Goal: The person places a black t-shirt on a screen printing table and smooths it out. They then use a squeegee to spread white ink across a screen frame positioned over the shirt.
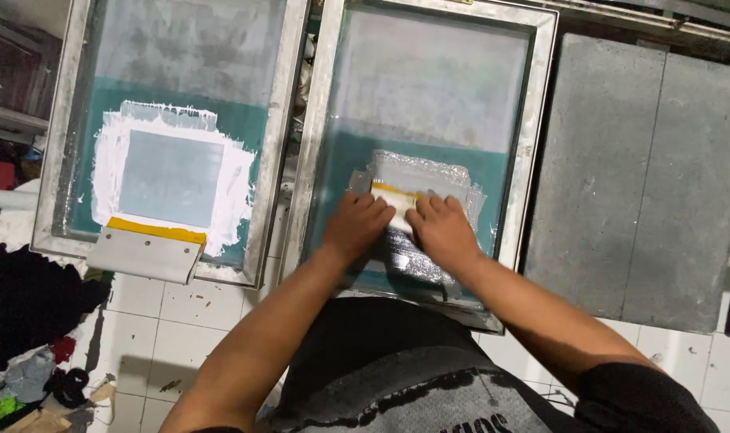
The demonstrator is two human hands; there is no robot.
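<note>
A person leans over a metal-framed printing screen with teal mesh (533, 120), both hands pressed down side by side on a squeegee with a pale body and a yellow blade edge (394, 195). The left hand (357, 226) and the right hand (441, 231) are each clamped over the squeegee's handle, fingers curled forward, the two nearly touching at the middle. The tool sits in the lower half of the screen, on a glossy patch of clear, silvery ink (417, 172) that spreads above and below the hands.

To the left, just beside it, lies a second metal-framed screen (60, 160) — its teal mesh is smeared with thick white ink (236, 188) around a clean grey square. A second squeegee with a grey handle and a yellow blade (148, 248) rests tilted on that frame's lower rail, untouched.

To the right, two dark grey flat slabs (637, 176) lie side by side, close to the working screen's frame. Below the screens runs a white tiled surface (180, 321), stained with dark marks. At the far left edge — in shadow — black and red cloth and coloured scraps (20, 321) are heaped. The person's grey and black shirt (397, 377) fills the bottom of the view.
</note>
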